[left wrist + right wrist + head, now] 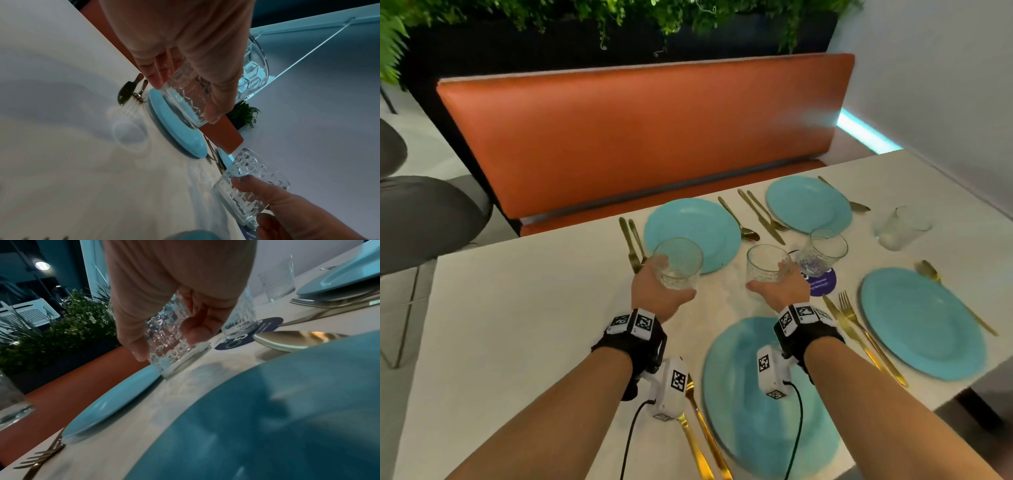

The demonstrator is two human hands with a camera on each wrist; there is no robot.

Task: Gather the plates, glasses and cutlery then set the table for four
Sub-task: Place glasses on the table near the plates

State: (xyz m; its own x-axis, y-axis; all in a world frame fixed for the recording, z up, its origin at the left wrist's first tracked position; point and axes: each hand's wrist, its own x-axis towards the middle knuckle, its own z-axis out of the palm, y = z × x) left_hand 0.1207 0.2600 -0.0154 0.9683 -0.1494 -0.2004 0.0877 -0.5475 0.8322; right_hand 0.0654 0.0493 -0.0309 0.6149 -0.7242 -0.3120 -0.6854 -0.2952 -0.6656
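left glass (678, 263): gripped round its side by the left hand (657, 291), held over the near edge of the far-left plate (692, 233), likely bound for that setting
right glass (767, 264): gripped by the right hand (779, 287), low over the table (517, 325) between the plates
other glasses: one on the purple coaster (822, 282), one far right
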